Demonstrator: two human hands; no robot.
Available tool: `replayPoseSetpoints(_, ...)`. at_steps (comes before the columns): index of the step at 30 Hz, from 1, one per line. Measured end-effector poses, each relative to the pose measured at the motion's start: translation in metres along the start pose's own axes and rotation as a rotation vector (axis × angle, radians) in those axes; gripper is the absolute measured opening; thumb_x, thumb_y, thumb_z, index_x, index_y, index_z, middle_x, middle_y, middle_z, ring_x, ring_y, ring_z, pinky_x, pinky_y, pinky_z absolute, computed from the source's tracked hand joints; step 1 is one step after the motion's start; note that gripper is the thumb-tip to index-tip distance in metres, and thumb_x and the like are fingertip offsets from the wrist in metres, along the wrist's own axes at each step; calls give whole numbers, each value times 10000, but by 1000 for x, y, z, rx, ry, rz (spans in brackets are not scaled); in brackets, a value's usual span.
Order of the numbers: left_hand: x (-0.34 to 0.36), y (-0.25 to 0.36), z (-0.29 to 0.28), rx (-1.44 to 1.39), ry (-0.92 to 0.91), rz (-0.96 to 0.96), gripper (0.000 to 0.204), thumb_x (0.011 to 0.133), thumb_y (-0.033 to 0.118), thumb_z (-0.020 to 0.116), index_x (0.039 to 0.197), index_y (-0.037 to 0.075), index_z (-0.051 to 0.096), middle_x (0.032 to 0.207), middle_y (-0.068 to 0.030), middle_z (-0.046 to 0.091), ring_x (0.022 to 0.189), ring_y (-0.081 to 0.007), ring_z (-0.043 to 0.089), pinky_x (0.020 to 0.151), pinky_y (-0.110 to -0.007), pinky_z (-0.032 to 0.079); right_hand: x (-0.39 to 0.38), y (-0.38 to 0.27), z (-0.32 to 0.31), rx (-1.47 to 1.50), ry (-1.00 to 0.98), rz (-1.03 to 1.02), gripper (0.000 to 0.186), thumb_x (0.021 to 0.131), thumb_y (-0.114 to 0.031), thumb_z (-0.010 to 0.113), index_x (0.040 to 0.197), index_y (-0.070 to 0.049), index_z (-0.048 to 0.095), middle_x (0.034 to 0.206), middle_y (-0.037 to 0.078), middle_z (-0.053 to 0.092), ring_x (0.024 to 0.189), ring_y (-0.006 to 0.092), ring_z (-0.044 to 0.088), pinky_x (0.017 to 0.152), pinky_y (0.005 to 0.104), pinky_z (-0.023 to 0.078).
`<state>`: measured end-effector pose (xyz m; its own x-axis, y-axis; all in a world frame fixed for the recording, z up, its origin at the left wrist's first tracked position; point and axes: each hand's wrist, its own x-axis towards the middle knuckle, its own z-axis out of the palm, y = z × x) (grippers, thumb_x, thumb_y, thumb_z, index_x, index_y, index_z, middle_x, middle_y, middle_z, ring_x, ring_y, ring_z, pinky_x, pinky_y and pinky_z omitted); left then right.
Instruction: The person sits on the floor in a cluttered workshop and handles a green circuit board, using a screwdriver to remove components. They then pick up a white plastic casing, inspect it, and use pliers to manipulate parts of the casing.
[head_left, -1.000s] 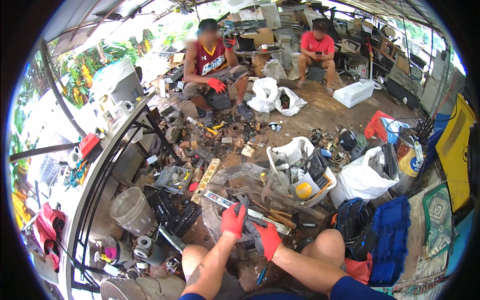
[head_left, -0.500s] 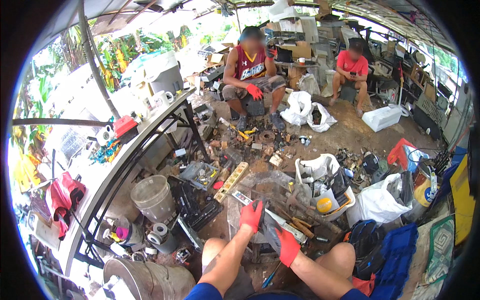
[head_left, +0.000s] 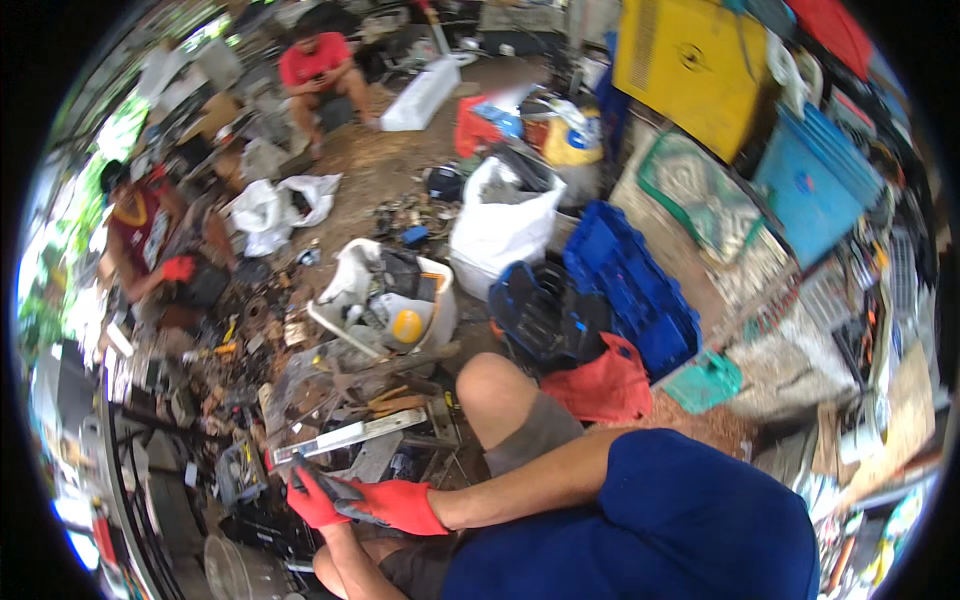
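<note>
My left hand [head_left: 316,498] and my right hand [head_left: 392,506], both in red gloves with grey palms, meet low in the view, above my lap. Their fingers are closed in against each other, and what lies between them, if anything, is hidden and blurred. Just beyond the fingertips a long pale metal bar [head_left: 350,436] lies slantwise on a cluttered low work surface. Beside the bar are wooden-handled tools [head_left: 397,400] and a hammer-like tool with a long handle [head_left: 400,366].
A white bin of scrap [head_left: 440,335] stands past the work surface, near a white sack [head_left: 505,225]. To the right are a blue plastic case [head_left: 640,290], a red cloth [head_left: 605,385] and a yellow panel [head_left: 690,65]. Two people sit farther off, at left and top.
My view has swung to the right, so the work surface and both people appear farther left. My hands stay together, now just below the pale bar's left end.
</note>
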<state>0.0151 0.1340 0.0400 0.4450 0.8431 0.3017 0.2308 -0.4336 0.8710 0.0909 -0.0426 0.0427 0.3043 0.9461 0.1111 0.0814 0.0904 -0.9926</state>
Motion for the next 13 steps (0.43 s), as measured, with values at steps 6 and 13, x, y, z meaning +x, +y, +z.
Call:
replayPoseSetpoints(6,13,6,15,81,-36,218,411,1008,292,567,1105,-98,656,960,-158,719,826,-189,633,776,-326,507,-3,21,-33,607,-270,28,651,1030,-181,488,1591,-121,162,1455,80,456,1252,175,462,1015,342,384)
replayPoseSetpoints(13,-16,60,15,295,-78,185,378,1029,291,524,1184,-28,655,1069,-233,693,902,-243,644,886,-383,489,-83,-136,-111,1178,-512,151,1072,848,-548,721,1597,-134,76,1636,93,182,1481,177,203,1202,317,174)
